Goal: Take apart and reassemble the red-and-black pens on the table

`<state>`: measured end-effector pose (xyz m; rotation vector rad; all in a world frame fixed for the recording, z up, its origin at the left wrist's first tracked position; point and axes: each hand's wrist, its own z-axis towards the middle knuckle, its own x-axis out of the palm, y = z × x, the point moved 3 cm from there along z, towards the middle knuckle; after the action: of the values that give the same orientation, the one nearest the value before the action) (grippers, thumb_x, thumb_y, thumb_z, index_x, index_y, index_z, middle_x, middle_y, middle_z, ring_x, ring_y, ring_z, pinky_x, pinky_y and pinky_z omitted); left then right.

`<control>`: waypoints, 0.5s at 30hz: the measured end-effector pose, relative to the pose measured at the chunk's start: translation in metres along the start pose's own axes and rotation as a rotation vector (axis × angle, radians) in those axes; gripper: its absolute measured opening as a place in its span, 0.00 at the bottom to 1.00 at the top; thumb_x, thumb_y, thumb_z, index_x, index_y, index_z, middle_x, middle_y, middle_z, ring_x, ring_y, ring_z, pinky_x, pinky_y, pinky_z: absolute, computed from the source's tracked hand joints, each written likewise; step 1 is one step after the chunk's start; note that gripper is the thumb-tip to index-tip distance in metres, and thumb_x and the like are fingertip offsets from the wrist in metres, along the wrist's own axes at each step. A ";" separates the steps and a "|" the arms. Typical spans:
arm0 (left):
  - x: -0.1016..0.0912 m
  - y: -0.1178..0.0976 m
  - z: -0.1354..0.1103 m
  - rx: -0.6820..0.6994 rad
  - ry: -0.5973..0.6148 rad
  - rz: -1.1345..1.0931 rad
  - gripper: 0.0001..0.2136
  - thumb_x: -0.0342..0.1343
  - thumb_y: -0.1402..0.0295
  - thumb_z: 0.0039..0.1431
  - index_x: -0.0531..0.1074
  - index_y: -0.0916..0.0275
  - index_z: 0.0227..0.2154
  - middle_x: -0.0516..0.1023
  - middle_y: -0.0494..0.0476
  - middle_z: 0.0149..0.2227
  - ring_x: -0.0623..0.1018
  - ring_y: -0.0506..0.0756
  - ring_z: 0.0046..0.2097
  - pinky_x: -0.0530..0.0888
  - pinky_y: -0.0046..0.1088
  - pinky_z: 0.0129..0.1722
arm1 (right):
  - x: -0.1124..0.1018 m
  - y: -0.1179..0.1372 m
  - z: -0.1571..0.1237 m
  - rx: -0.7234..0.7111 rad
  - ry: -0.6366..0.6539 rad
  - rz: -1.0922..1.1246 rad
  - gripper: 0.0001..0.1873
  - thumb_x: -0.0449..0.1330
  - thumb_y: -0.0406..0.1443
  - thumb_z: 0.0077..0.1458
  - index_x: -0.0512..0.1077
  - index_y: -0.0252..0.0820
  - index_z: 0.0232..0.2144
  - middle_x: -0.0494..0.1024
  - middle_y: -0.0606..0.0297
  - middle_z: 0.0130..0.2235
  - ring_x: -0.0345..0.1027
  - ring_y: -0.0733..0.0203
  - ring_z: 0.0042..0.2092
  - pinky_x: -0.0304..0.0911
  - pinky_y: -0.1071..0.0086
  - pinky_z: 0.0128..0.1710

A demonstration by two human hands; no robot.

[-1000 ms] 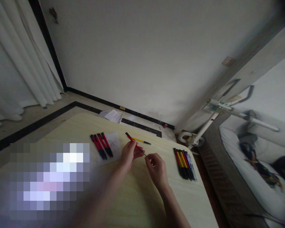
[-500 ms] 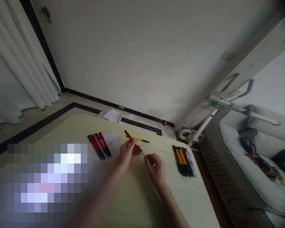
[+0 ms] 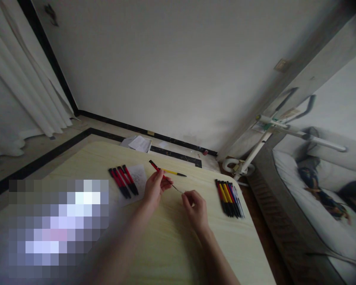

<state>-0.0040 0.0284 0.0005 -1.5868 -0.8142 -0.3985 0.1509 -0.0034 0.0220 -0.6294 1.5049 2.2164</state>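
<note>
My left hand (image 3: pixel 153 189) is closed round a red and black pen (image 3: pixel 154 166) that points up and to the left over the pale wooden table (image 3: pixel 172 245). A thin dark refill (image 3: pixel 176 189) sticks out of the pen toward my right hand (image 3: pixel 195 206), whose fingers are pinched on its far end. Just behind my left hand lies a yellow pen with a black tip (image 3: pixel 173 173). Three red and black pens (image 3: pixel 123 181) lie side by side on a sheet of paper (image 3: pixel 139 176) to the left.
A row of several red, yellow and blue pens (image 3: pixel 229 192) lies near the table's right edge. A blurred patch (image 3: pixel 59 225) covers the table's left. Papers (image 3: pixel 140 143) lie on the floor behind. A white exercise machine (image 3: pixel 264 138) and a sofa (image 3: pixel 317 206) stand to the right.
My left hand has tilted the red pen further left and my hands have drawn slightly apart, so more of the thin refill shows between them. The view has shifted a little.
</note>
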 end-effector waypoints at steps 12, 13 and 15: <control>-0.005 -0.004 0.001 -0.022 -0.065 -0.048 0.13 0.57 0.61 0.47 0.67 0.65 0.31 0.74 0.53 0.23 0.75 0.50 0.25 0.71 0.22 0.22 | -0.029 -0.021 0.009 0.048 -0.108 -0.091 0.11 0.53 0.40 0.52 0.70 0.38 0.26 0.67 0.66 0.24 0.58 0.66 0.24 0.55 0.73 0.24; -0.005 -0.004 0.001 -0.022 -0.067 -0.048 0.13 0.56 0.61 0.47 0.67 0.65 0.31 0.74 0.53 0.23 0.75 0.50 0.26 0.71 0.22 0.22 | -0.029 -0.023 0.009 0.043 -0.105 -0.102 0.12 0.53 0.40 0.52 0.71 0.38 0.26 0.68 0.66 0.24 0.58 0.67 0.23 0.56 0.73 0.24; -0.005 -0.003 0.001 -0.025 -0.073 -0.046 0.12 0.56 0.61 0.48 0.66 0.65 0.30 0.74 0.53 0.23 0.75 0.50 0.26 0.71 0.22 0.23 | -0.028 -0.025 0.010 0.028 -0.097 -0.128 0.12 0.53 0.40 0.51 0.72 0.39 0.26 0.69 0.65 0.25 0.58 0.67 0.23 0.56 0.73 0.24</control>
<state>-0.0100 0.0284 -0.0011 -1.6159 -0.9063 -0.3865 0.1864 0.0125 0.0222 -0.5838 1.4056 2.0953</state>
